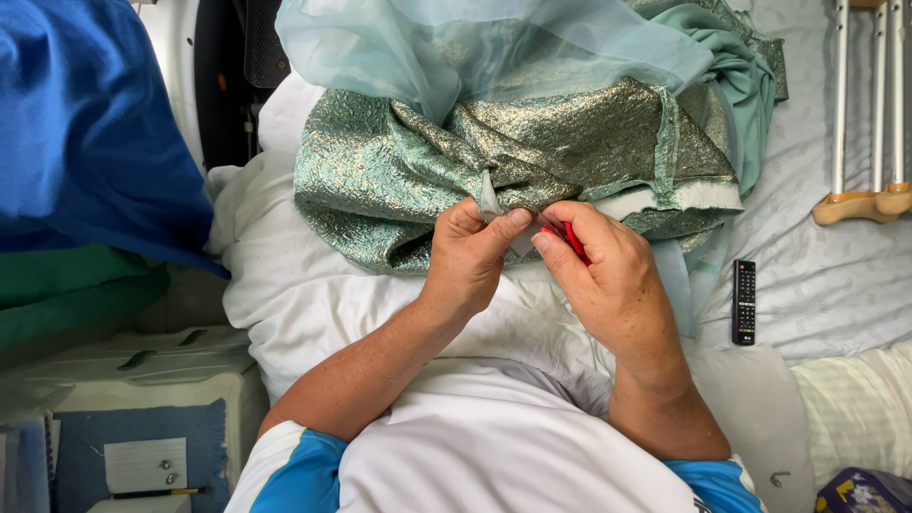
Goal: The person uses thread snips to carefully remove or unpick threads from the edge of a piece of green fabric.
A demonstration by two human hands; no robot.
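A bundle of shiny green-gold brocade fabric lies on a white pillow in front of me, with sheer pale-blue cloth draped over its far side. My left hand pinches a small fold of the fabric's pale lining at its near edge. Right beside it, my right hand grips a small red tool whose tip is hidden between my fingers and the cloth. The two hands almost touch.
A black remote control lies on the patterned bedsheet at the right. Wooden-handled crutches lean at the top right. Blue cloth and green cloth hang at the left above a white box with a blue pad.
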